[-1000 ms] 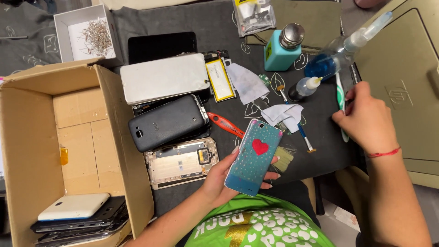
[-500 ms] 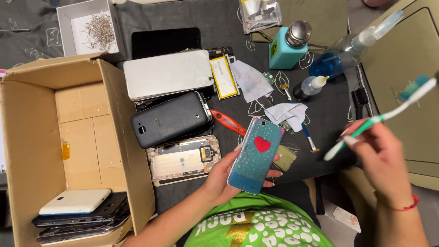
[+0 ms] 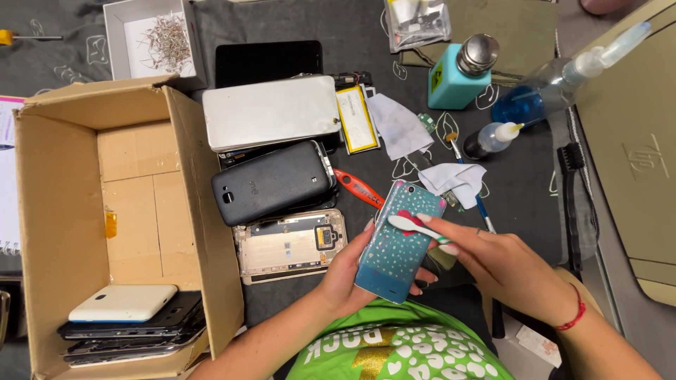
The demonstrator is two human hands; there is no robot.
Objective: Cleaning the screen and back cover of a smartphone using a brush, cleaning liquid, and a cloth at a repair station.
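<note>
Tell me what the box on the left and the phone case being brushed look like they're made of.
Box: corrugated cardboard, matte brown, with folded flaps and raw edges.
Phone case: probably soft plastic or silicone, glossy teal with printed dots and a red heart; the left hand holds it, and the right hand brushes it.

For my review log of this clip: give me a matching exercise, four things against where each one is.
Things:
1. teal phone
2. toothbrush
3. white phone
4. black phone

Places:
A. in the cardboard box
B. in the right hand
C. lying on the dark mat
D. in the left hand

Pairs: 1-D, 2-B, 3-A, 4-C
</note>
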